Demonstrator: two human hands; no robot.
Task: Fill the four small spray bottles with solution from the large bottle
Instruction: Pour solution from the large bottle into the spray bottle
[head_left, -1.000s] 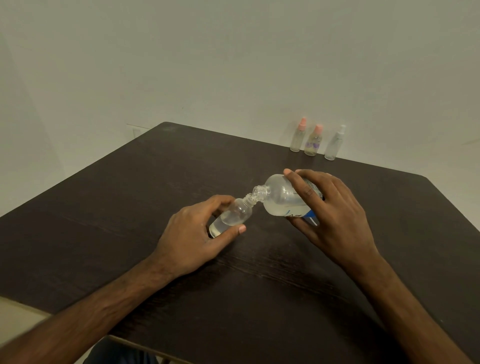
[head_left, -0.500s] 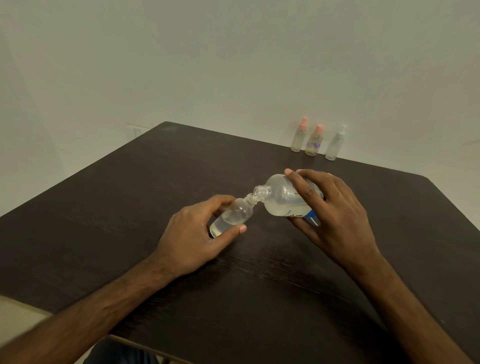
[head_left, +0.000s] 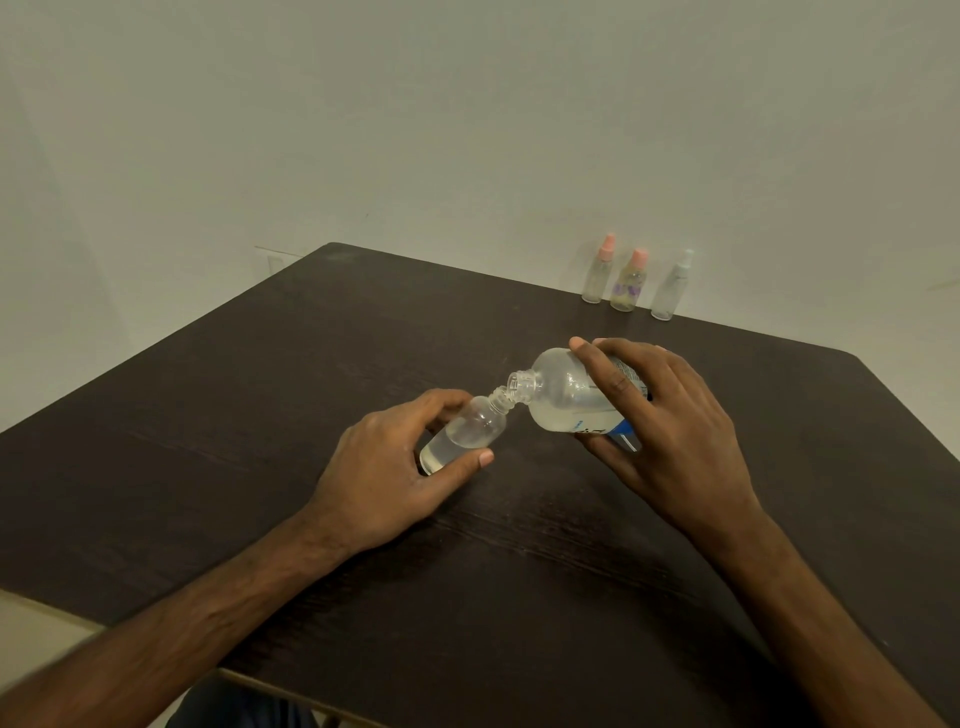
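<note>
My left hand (head_left: 384, 467) grips a small clear uncapped bottle (head_left: 470, 428), tilted with its neck up and to the right; a little clear liquid lies in its bottom. My right hand (head_left: 670, 431) holds the large clear bottle (head_left: 563, 397) with a blue-and-white label, tipped on its side, its open mouth touching the small bottle's neck. Three capped small spray bottles stand at the table's far edge: one with a pink cap (head_left: 597, 270), another pink-capped one with a purple print (head_left: 629, 283), and a white-capped one (head_left: 672, 288).
The dark wooden table (head_left: 260, 405) fills the view, its near edge at the bottom left. A pale wall rises behind it. Both my forearms lie over the near part of the table.
</note>
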